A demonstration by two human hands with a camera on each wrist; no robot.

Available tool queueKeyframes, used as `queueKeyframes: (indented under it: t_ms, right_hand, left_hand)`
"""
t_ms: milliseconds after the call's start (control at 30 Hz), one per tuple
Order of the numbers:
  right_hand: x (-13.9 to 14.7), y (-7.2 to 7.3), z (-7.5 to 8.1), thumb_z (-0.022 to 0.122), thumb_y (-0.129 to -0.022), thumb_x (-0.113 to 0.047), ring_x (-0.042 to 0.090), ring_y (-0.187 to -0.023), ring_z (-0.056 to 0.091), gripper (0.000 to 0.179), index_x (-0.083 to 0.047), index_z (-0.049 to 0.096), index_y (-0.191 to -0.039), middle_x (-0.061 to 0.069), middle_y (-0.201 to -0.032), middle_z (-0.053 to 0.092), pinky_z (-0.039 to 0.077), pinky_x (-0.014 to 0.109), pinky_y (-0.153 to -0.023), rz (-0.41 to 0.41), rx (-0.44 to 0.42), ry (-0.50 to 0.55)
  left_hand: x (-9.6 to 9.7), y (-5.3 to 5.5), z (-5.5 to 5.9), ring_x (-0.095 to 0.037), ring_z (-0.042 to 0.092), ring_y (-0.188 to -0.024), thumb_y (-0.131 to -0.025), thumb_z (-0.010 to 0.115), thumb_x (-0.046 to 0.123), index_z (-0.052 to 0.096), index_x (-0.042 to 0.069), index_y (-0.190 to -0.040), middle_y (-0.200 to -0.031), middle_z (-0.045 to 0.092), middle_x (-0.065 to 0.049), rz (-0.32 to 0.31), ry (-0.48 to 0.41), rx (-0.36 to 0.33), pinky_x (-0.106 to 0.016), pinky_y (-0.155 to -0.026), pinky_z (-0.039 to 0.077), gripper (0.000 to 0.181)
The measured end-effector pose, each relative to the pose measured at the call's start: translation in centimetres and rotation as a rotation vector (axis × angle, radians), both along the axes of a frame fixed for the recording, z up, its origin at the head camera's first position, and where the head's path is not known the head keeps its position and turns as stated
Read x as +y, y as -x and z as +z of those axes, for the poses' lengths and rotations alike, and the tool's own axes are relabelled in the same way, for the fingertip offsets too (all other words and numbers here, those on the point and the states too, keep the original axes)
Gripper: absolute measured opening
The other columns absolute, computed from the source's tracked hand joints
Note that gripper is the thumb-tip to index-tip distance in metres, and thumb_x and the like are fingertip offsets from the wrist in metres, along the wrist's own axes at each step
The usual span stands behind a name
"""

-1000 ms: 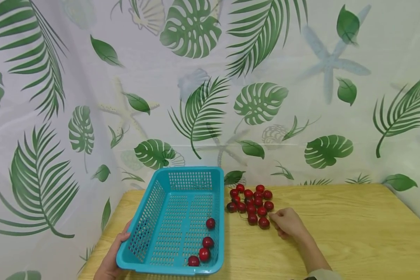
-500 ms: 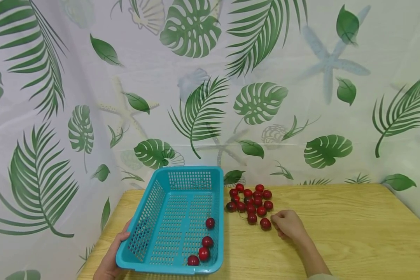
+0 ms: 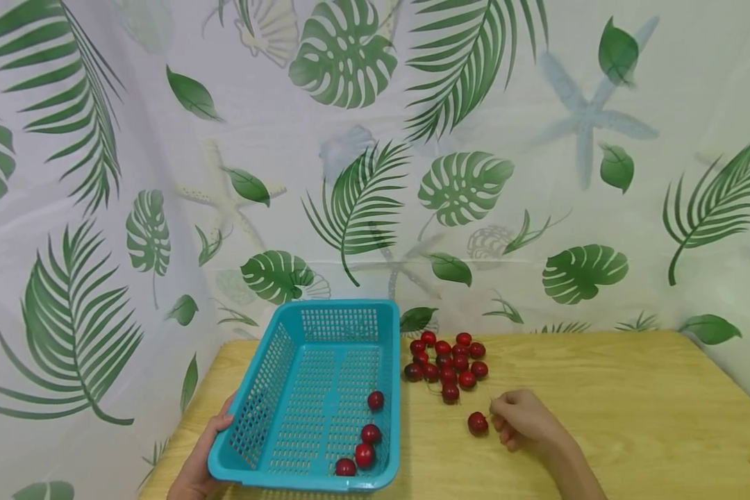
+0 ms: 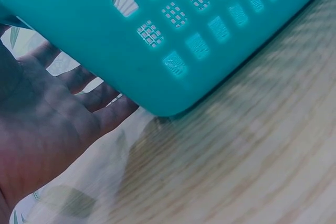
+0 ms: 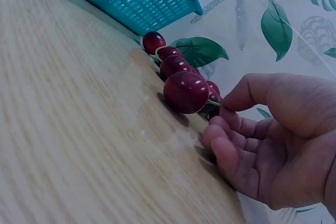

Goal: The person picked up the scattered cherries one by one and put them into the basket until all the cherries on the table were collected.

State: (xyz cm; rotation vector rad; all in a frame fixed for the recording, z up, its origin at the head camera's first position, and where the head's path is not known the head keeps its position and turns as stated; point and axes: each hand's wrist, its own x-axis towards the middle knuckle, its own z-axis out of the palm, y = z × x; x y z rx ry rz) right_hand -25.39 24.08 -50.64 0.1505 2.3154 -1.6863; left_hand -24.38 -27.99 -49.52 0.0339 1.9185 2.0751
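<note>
My right hand (image 3: 525,420) pinches a dark red cherry (image 3: 478,423) by its thin green stem, between thumb and index finger. In the right wrist view that cherry (image 5: 186,93) hangs close over the wood, with the other fingers curled below the stem. My left hand (image 3: 201,448) holds the left side of a blue plastic basket (image 3: 387,479), thumb over the rim. The left wrist view has the fingers of that hand (image 4: 58,114) behind the basket's corner (image 4: 157,95). Inside the basket, several cherries (image 3: 365,455) lie along its right side.
A loose cluster of cherries (image 3: 448,376) lies on the wooden table (image 3: 600,396), right of the basket and beyond my right hand. Behind the table hangs a leaf-patterned sheet (image 3: 475,278), which also runs along the left.
My right hand has drawn one cherry by its stem out of the cluster, toward me and slightly right. The left hand and basket stay in place.
</note>
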Motion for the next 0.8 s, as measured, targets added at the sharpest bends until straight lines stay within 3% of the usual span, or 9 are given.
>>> queueKeyframes:
  t_ms: [67, 100, 233, 433, 633, 800]
  right_hand:
    - [0.2, -0.3, 0.0, 0.052, -0.091, -0.013, 0.013, -0.053, 0.055, 0.018, 0.002, 0.059, -0.085, 0.006, -0.070, 0.058, 0.048, 0.025, -0.048, 0.045, -0.001, -0.007]
    - [0.4, -0.4, 0.0, 0.052, -0.091, -0.013, 0.013, -0.054, 0.055, 0.019, 0.003, 0.060, -0.085, 0.006, -0.070, 0.059, 0.048, 0.025, -0.049, 0.064, 0.002, -0.009]
    - [0.7, -0.6, 0.1, 0.052, -0.092, -0.013, 0.015, -0.056, 0.057, 0.019, 0.003, 0.060, -0.088, 0.006, -0.072, 0.059, 0.051, 0.028, -0.051, 0.088, 0.011, -0.011]
    - [0.2, -0.7, 1.2, 0.051, -0.094, -0.013, 0.016, -0.058, 0.056, 0.019, 0.003, 0.061, -0.090, 0.007, -0.073, 0.059, 0.050, 0.030, -0.053, 0.020, 0.044, -0.012]
    - [-1.9, -1.1, 3.4, 0.053, -0.096, -0.016, 0.019, -0.064, 0.058, 0.019, 0.001, 0.061, -0.091, 0.007, -0.073, 0.058, 0.053, 0.033, -0.056, -0.045, 0.139, -0.055]
    - [-4.1, -1.8, 5.3, 0.055, -0.096, -0.017, 0.019, -0.062, 0.056, 0.018, -0.001, 0.061, -0.089, 0.007, -0.070, 0.056, 0.051, 0.033, -0.053, -0.077, 0.204, -0.080]
  left_hand:
    - [0.0, -0.1, -0.1, -0.044, 0.013, -0.142, -0.102, 0.018, 0.035, -0.006, 0.013, -0.159, -0.162, -0.002, -0.028, 0.003, 0.000, -0.010, -0.033, -0.096, 0.040, 0.066]
    - [-0.1, -0.3, -0.1, -0.041, 0.014, -0.142, -0.102, 0.020, 0.038, -0.005, 0.018, -0.160, -0.164, -0.003, -0.024, 0.019, -0.023, -0.053, -0.034, -0.094, 0.041, 0.067]
    - [0.0, -0.6, -0.1, -0.041, 0.018, -0.140, -0.102, 0.021, 0.039, -0.006, 0.018, -0.160, -0.163, -0.002, -0.024, 0.016, -0.027, -0.060, -0.036, -0.094, 0.042, 0.067]
    - [0.0, -0.5, -0.1, -0.040, 0.016, -0.141, -0.103, 0.017, 0.035, -0.002, 0.018, -0.160, -0.163, -0.001, -0.024, 0.020, -0.029, -0.032, -0.034, -0.096, 0.041, 0.062]
    - [0.3, -0.5, 0.1, -0.042, 0.015, -0.143, -0.102, 0.019, 0.034, 0.004, 0.018, -0.159, -0.164, 0.002, -0.023, 0.045, -0.024, -0.030, -0.033, -0.095, 0.040, 0.062]
    - [0.2, -0.5, 0.2, -0.042, 0.010, -0.145, -0.101, 0.020, 0.035, -0.001, 0.016, -0.160, -0.164, -0.002, -0.022, 0.037, -0.016, -0.036, -0.031, -0.095, 0.039, 0.065]
